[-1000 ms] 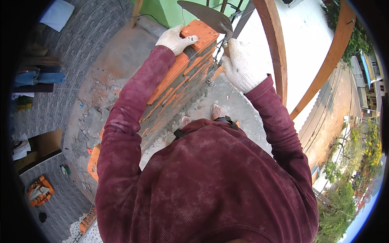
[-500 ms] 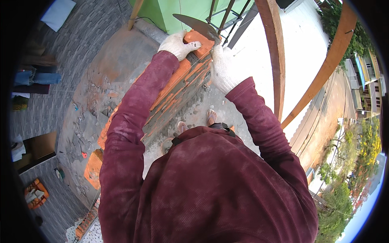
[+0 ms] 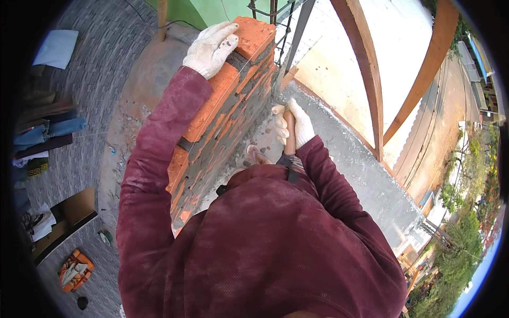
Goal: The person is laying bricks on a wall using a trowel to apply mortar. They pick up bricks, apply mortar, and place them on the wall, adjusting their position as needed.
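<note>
My left hand (image 3: pixel 211 50), in a white knit glove, rests with outstretched fingers against the near left end of an orange brick (image 3: pixel 255 36). That brick lies at the far end of the top course of a brick wall (image 3: pixel 228 122), whose side face is streaked with grey mortar. A taut string runs along the wall's upper edge. To the right of the wall and lower down, my gloved right hand (image 3: pixel 301 124) is wrapped round the wooden handle of a trowel (image 3: pixel 289 130). The trowel's blade is not clearly visible.
Dark steel bars (image 3: pixel 273 11) rise beyond the wall's far end, by a green wall (image 3: pixel 209 11). Two curved-looking wooden posts (image 3: pixel 366 69) stand at right. Clothes (image 3: pixel 50 132) and an orange bag (image 3: pixel 77 270) lie on the left floor. My foot (image 3: pixel 257 155) is beside the wall.
My right hand has brought the trowel down and away from the brick, toward my body. The left hand has loosened from round the brick to lie against its end. The view has shifted.
</note>
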Motion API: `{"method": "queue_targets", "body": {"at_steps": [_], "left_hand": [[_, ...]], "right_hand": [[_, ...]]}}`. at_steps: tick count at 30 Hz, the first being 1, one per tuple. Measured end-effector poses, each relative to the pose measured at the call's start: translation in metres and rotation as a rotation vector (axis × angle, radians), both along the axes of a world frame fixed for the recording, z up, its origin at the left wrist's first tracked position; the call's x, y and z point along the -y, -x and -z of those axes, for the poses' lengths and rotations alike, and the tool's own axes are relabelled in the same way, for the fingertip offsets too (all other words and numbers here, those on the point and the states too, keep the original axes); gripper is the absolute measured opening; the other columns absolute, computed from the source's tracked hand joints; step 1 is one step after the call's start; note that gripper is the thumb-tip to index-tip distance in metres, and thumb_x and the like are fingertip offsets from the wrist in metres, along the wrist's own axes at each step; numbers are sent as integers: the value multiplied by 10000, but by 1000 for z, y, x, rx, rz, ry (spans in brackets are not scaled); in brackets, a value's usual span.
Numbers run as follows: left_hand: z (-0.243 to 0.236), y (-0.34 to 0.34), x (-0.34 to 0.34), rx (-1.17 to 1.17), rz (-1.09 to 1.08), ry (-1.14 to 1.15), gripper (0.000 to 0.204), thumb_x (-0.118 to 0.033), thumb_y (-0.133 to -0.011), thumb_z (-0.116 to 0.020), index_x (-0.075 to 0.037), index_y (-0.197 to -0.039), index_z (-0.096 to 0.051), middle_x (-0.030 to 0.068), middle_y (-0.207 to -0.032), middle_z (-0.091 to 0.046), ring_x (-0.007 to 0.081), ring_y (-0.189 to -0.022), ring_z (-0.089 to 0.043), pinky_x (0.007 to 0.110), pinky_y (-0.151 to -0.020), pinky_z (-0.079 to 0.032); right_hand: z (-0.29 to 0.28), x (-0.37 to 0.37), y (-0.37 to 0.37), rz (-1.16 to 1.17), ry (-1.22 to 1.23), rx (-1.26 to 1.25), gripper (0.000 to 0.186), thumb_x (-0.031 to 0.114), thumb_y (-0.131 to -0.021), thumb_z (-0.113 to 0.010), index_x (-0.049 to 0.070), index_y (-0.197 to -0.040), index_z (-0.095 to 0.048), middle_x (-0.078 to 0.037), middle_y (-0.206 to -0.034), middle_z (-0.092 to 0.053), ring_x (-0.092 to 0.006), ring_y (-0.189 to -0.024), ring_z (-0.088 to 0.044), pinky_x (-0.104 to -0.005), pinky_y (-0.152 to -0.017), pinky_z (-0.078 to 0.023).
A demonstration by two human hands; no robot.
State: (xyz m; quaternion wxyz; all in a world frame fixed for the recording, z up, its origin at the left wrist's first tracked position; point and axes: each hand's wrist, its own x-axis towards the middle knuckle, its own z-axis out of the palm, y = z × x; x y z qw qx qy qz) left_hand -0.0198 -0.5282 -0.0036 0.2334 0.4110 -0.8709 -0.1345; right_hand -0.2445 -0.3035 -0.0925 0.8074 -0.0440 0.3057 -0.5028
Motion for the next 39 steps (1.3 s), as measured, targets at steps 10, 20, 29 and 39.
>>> {"method": "queue_targets", "body": {"at_steps": [10, 20, 29, 39], "left_hand": [[21, -7, 17, -12, 185, 133, 563, -520, -1095, -389, -146, -1456, -603, 164, -1542, -522, 375, -1448, -440, 444, -1220, -337], [-8, -10, -8, -44, 18, -26, 827, -699, -1062, -160, -119, -1528, -521, 165, -1603, -441, 343, -1476, -422, 425, -1231, -338], [-116, -118, -278, -982, -56, -320, 1185, -928, -882, -244, 59, -1492, -481, 304, -1493, -518, 421, -1392, -527, 561, -1191, -364], [271, 6, -687, -381, -1142, -1290, 825, -660, -958, -556, 12, -1437, -558, 299, -1344, -621, 410, -1314, -574, 458, -1117, -444]], "right_hand": [[45, -1, -117, -36, 178, 72, 569, 561, -1100, -378, 61, -1029, -640, -21, -611, -536, -162, -452, -503, -349, -429, -467], [50, -34, -131, -96, 50, 122, 431, 418, -1049, -515, 18, -946, -638, -64, -635, -573, -209, -491, -549, -363, -459, -491], [114, -115, 25, -642, 312, -851, 238, 244, -915, -648, 23, -998, -618, -80, -704, -611, -227, -576, -603, -346, -532, -500], [161, -77, -6, -1782, 1238, -1571, 312, 224, -840, -697, 9, -1064, -668, -262, -999, -731, -441, -969, -710, -492, -832, -560]]}}
